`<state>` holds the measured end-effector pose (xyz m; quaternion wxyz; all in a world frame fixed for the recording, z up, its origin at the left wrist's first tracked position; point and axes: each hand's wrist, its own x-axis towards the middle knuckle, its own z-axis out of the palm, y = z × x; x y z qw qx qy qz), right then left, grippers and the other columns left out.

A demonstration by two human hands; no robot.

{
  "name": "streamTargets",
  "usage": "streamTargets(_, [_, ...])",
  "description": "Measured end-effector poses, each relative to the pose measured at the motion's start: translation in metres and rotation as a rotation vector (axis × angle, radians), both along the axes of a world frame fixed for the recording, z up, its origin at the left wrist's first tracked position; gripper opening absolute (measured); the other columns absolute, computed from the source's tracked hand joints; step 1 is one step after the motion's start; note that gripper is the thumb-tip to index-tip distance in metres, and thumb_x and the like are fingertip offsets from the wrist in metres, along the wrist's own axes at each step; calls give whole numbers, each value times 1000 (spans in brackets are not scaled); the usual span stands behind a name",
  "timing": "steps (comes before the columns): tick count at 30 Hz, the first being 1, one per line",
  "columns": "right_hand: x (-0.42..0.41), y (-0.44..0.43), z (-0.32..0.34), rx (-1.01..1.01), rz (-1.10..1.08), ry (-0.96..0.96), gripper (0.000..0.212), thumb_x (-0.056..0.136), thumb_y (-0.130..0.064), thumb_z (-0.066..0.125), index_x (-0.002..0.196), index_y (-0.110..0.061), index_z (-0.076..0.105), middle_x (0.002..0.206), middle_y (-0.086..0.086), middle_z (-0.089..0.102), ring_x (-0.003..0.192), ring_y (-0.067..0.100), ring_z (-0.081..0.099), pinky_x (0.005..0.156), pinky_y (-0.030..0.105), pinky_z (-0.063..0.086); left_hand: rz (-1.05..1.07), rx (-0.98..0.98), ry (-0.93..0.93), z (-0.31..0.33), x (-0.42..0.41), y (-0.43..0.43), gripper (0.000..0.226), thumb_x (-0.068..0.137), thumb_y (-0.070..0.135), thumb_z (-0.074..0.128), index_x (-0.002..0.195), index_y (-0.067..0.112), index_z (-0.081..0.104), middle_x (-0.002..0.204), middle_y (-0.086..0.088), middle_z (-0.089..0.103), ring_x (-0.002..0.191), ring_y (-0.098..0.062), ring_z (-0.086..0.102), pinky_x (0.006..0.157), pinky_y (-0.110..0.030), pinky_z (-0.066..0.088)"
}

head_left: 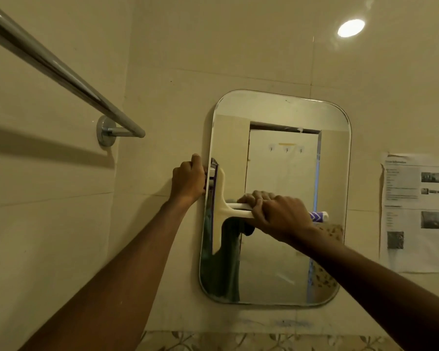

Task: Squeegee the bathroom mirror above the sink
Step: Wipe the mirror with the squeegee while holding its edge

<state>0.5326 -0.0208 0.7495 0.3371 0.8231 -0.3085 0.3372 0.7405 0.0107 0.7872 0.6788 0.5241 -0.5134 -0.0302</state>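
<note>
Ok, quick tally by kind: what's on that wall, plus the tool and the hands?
mirror: 1
squeegee: 1
towel rail: 1
paper notice: 1
hands: 2, left hand and right hand
total: 6

Beige tiled wall [175, 59], chrome towel rail [61, 69], taped notice [416, 211]

Dim, yellow-tinted; bright glare spot [351, 28] upper right; towel rail [61, 69] throws soft wall shadow; edges bowed, slightly soft.

Chrome towel rail [61, 69] and printed notice [416, 211] hang on the wall [175, 46].
</note>
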Motion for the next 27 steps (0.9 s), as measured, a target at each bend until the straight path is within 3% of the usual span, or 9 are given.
streamTargets(3, [-31, -9, -7, 99, 25, -56, 25, 99, -34, 37, 86, -26, 57, 60, -15, 37, 46, -2, 30, 45, 18, 28, 0, -3, -25, -1, 1, -3, 81, 68, 63, 12, 101, 6, 59, 103, -23, 66, 98, -44, 62, 84, -54, 54])
streamTargets(5, [-73, -22, -15, 162, -63, -137, 37, 97, -37, 31, 64, -24, 41, 50, -12, 35, 40, 3, 32, 44, 20, 32, 21, 15, 11, -6, 3, -4, 79, 73, 65, 15, 102, 6, 59, 104, -22, 66, 97, -42, 62, 87, -54, 53])
streamTargets(7, [-111, -34, -20, 211, -205, -210, 45, 99, -33, 34, 56, -21, 41, 46, -7, 38, 38, 8, 34, 42, 20, 29, 38, 59, 41, -14, 4, -4, 75, 79, 63, 20, 109, 5, 57, 109, -23, 64, 101, -43, 62, 90, -55, 52])
streamTargets(11, [-110, -27, -27, 159, -247, -214, 48, 98, -37, 30, 54, -22, 42, 42, -7, 34, 35, 8, 30, 39, 20, 23, 40, 54, -16, -40, -3, 2, 71, 81, 56, 16, 101, 3, 58, 102, -25, 65, 96, -44, 62, 87, -54, 53])
streamTargets(14, [-59, -8, -38, 101, -100, -104, 40, 96, -37, 34, 58, -26, 43, 43, -12, 25, 34, 3, 21, 38, 17, 22, 42, 33, 18, -49, -6, 3, 61, 89, 48, 18, 91, 3, 60, 96, -23, 67, 92, -42, 63, 86, -53, 53])
streamTargets(17, [-11, 1, -56, 79, 29, 11, 38, 90, -35, 35, 66, -23, 62, 49, -12, 35, 38, 2, 17, 33, 15, 18, 27, 43, 36, -50, -5, 2, 65, 85, 55, 17, 94, 6, 60, 99, -21, 67, 94, -40, 64, 88, -53, 53])
streamTargets(19, [-4, -7, -66, -9, -29, 17, 34, 91, -32, 38, 79, -19, 67, 66, -2, 54, 47, 2, 25, 39, 12, 15, 39, 65, 66, -50, 0, -3, 82, 74, 67, 17, 104, 4, 59, 104, -22, 66, 97, -41, 64, 89, -55, 52])
streamTargets(21, [-25, -16, -68, 88, -76, -17, 30, 97, -27, 41, 83, -16, 65, 76, -4, 48, 47, 1, 27, 42, 15, 19, 53, 99, 99, -51, 5, -8, 90, 67, 73, 16, 110, 5, 57, 109, -23, 65, 101, -43, 63, 91, -56, 51])
streamTargets(27, [-136, -37, -77, 269, -392, -108, 46, 100, -30, 36, 55, -24, 41, 47, -5, 41, 39, 11, 39, 41, 21, 32, 31, 26, 58, -60, -5, 0, 72, 78, 60, 14, 88, 7, 61, 98, -23, 68, 95, -42, 63, 88, -54, 52])
